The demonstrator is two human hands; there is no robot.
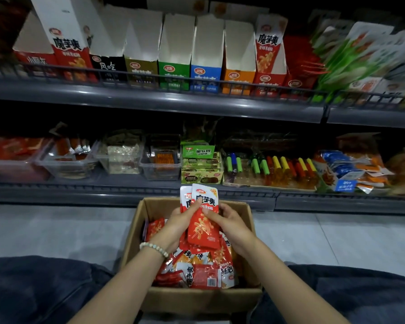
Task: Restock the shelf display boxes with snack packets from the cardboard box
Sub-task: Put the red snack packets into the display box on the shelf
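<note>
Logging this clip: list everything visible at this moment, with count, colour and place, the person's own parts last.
grey metal shelves: two tiers, grey, ahead
upright card display boxes: about eight, red, black, olive, green, blue, orange, upper shelf
green-and-white bags: several, upper shelf right
clear plastic tubs: about four, lower shelf left
green snack carton: one, lower shelf middle
brown cardboard box: one, on the grey tiled floor before the shelves
loose snack packets: many, mostly red, inside the cardboard box
red-and-white foil snack packets: at least two, held upright above the box
pale bead bracelet: one, left wrist
left hand: grips the held packets
right hand: grips the held packets
</note>
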